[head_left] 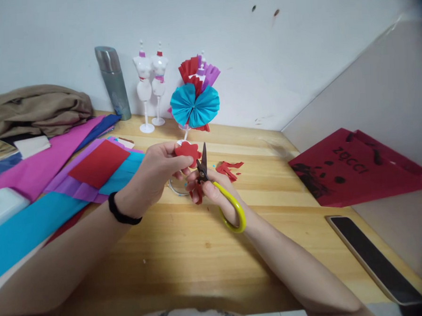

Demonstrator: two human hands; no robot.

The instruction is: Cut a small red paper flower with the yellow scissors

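Observation:
Between the thumb and fingers of my left hand (155, 172) is a small red paper piece (187, 153) with a scalloped, flower-like edge. My right hand (222, 195) grips scissors (239, 215) with yellow handles, their dark blades pointing up and slightly parted beside the paper's right edge. A red paper strip (198, 195) hangs by the fingers of my right hand. Red scraps (229, 169) lie on the table just beyond it. Partly hidden under my hands is a round, ring-like object (177, 188) that I cannot make out fully.
Behind my hands stands a small mannequin dressed in pleated blue (195, 106), red and purple paper, near two white mannequins (144, 90). A flask (113, 83), brown cloth (35, 110) and coloured paper sheets (100, 164) are leftward. Rightward are a red bag (360, 169) and a phone (375, 258).

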